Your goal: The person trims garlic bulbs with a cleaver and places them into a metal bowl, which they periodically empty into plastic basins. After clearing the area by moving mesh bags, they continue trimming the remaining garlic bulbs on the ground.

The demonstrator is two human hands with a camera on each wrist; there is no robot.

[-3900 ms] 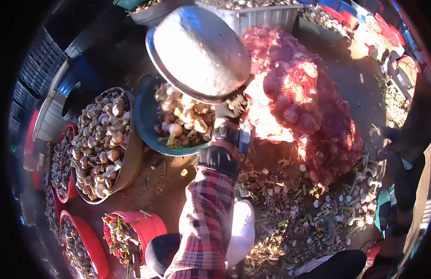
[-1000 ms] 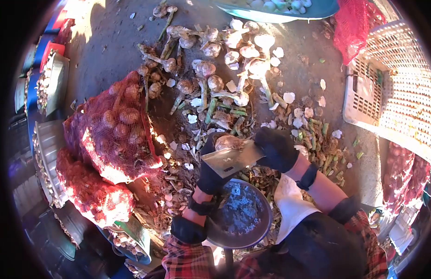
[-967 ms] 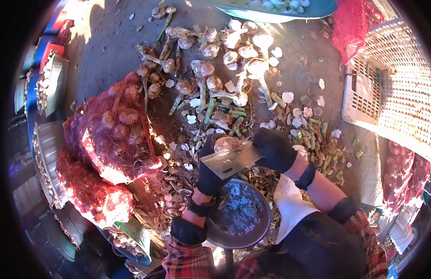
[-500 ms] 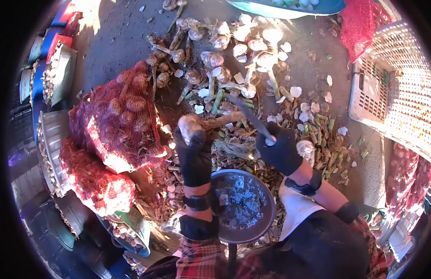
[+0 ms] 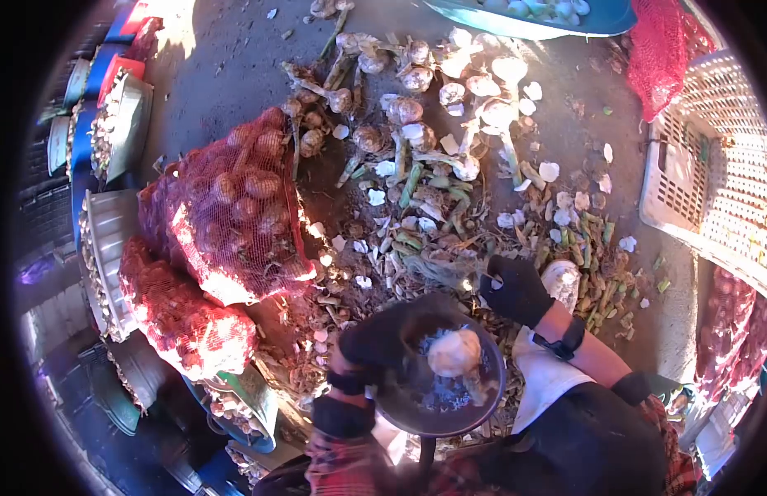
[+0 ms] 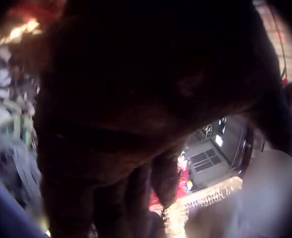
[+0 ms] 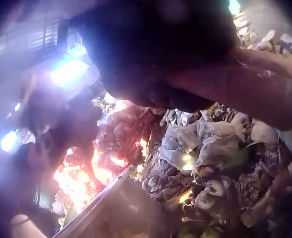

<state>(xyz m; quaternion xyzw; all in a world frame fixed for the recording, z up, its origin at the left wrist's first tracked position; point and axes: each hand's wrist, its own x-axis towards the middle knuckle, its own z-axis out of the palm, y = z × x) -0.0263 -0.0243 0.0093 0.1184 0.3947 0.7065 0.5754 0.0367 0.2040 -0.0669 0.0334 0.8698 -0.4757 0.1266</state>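
Observation:
A pale garlic bulb (image 5: 453,353) with a short ragged stalk overlaps the round dark basin (image 5: 497,397) in front of the person. Just left of the bulb is the black-gloved left hand (image 5: 391,335), blurred, its fingers extended over the basin. The left wrist view shows that hand (image 6: 136,119) dark and close, thumb apart from the fingers. To the right of the basin, the gloved right hand (image 5: 520,289) is curled round a knife handle whose pale end (image 5: 496,283) shows; the blade is hardly visible. In the right wrist view this hand (image 7: 161,59) is a dark shape.
Whole garlic with long stalks (image 5: 400,107) lies on the ground ahead, above trimmings and husks (image 5: 408,223). Red net sacks (image 5: 226,198) of bulbs stand at left. A white slatted crate (image 5: 714,157) is at right, a teal tub (image 5: 532,25) at the far edge.
About four seconds ago an arm held up a metal basin elsewhere. Half a second ago the left hand held the stalked garlic above the trimmings; both have dropped to the dark basin. The knife blade has swung from view.

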